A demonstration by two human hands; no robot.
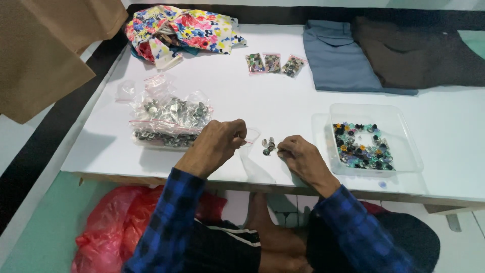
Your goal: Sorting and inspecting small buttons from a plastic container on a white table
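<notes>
Brown cloth (45, 45): hangs over the far left corner, cut off by the frame, so I cannot see its full shape.
Big bags of metal buttons (169, 119): clear bags piled left of my left hand; the wrinkled plastic blurs the single pieces.
Flowered cloth (179, 30): bunched at the far edge, its folds hiding what lies under it.
Red plastic bag (121, 227): on the floor below the table, partly behind my sleeve.
My left hand (217, 141): fingers pinched together on the lip of a small clear bag (250, 137); the bag is thin and hard to make out against the white.
Loose buttons (268, 146): a tiny heap on the table between my hands, near the front edge.
My right hand (299, 154): curled fingers down just beside the heap; whether it grips a button I cannot tell.
Three small filled bags (273, 63): in a row further back.
Table (273, 101): wide bare white stretch in the middle.
Clear tray (404, 136): right of my right hand, coloured buttons inside.
Folded blue and brown cloths (338, 55): far right, the brown one running out of frame.
</notes>
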